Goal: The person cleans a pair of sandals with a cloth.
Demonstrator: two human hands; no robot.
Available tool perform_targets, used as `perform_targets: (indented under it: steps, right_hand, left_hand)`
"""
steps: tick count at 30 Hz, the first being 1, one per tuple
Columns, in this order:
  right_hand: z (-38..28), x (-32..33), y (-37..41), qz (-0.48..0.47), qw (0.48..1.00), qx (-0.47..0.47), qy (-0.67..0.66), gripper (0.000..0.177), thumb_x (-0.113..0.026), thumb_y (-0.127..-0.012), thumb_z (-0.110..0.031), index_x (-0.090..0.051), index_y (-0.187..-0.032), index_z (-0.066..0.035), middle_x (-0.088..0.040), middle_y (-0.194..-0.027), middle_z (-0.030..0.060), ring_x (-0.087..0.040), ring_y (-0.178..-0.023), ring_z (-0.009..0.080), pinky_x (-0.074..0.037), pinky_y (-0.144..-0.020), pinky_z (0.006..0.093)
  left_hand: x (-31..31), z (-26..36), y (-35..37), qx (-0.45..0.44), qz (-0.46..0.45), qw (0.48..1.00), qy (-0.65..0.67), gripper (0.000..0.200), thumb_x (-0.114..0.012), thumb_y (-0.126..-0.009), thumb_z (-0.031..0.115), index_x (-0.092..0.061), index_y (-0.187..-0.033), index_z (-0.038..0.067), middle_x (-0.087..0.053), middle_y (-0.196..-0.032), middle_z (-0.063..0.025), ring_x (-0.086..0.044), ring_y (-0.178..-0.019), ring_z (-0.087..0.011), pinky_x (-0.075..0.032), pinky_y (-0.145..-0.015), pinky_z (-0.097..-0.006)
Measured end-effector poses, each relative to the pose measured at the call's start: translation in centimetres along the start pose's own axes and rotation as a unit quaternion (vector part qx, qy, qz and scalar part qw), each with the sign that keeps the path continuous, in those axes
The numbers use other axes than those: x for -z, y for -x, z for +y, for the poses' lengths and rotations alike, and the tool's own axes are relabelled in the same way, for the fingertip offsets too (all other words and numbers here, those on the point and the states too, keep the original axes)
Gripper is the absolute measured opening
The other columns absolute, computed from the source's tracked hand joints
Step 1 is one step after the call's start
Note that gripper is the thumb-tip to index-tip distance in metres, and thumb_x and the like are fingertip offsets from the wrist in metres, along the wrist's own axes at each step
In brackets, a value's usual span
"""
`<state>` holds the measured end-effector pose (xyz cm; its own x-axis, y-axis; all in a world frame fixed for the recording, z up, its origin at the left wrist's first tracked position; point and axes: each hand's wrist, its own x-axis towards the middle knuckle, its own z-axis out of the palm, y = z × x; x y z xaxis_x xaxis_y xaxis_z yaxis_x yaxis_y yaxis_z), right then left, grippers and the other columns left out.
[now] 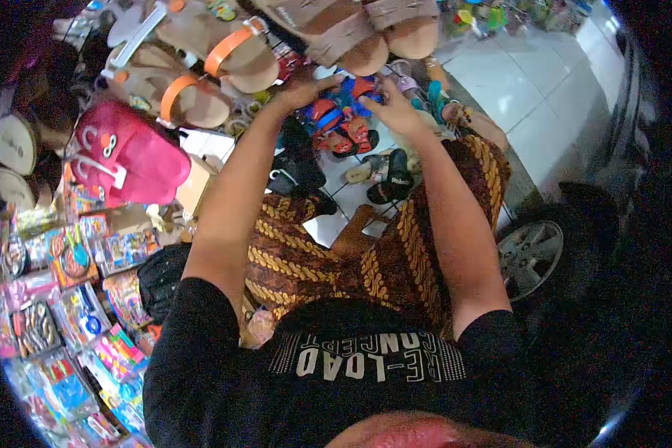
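Note:
My left hand [306, 91] reaches over the far side of a pile of small children's sandals, its fingers partly lost among them. Across from it, my right hand [396, 110] has thumb and fingers apart at the edge of a blue-and-red sandal [363, 88]. Between and below the hands lie another blue-and-red sandal [325, 116] and a red pair [360, 134]. Closer to me are black sandals [396, 175] with white lettering. Whether the left fingers grip anything cannot be made out.
Large beige sandals with orange straps [183, 101] and a pink pair [131, 153] hang at the left. Packaged toys [75, 313] cover the lower left. White floor tiles [523, 97] and a vehicle wheel [530, 254] are at the right.

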<state>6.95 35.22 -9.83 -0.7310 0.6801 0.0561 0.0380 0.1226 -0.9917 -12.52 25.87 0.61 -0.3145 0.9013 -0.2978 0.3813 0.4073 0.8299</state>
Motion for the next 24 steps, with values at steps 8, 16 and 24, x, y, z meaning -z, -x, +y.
perform_targets:
  steps: [8,16,24]
  right_hand:
    - [0.1,0.0,-0.5,0.064,0.991,-0.014,0.117,0.060,-0.066,-0.084,-0.038,-0.051,-0.127,0.001,-0.058,-0.121,0.0250,-0.057,-0.114,0.0361,-0.044,-0.098,0.0413]
    - [0.3,-0.3,-0.6,0.110,0.978,-0.026,0.177,0.049,-0.068,-0.083,-0.038,-0.065,-0.108,0.003,-0.064,-0.109,0.0251,-0.060,-0.105,0.0343,-0.045,-0.092,0.0390]
    - [2.1,-0.9,-1.0,0.108,0.982,-0.023,0.150,0.037,-0.068,-0.083,-0.031,-0.067,-0.104,0.000,-0.066,-0.100,0.0221,-0.064,-0.094,0.0308,-0.048,-0.086,0.0370]
  left_hand:
    - [1.0,-2.2,-3.2,-0.108,0.076,0.959,-0.251,0.071,-0.062,-0.079,0.061,-0.060,-0.119,0.002,-0.064,-0.117,-0.0175,-0.060,-0.107,-0.0314,-0.044,-0.095,-0.0397]
    - [3.0,-10.9,-10.8,-0.277,0.058,0.849,-0.446,0.067,-0.062,-0.084,0.049,-0.048,-0.134,0.007,-0.049,-0.136,-0.0194,-0.048,-0.124,-0.0357,-0.037,-0.104,-0.0450]
    - [5.2,-9.3,-9.2,-0.181,0.081,0.920,-0.337,0.062,-0.062,-0.084,0.046,-0.050,-0.131,0.007,-0.051,-0.133,-0.0198,-0.049,-0.121,-0.0374,-0.037,-0.102,-0.0459]
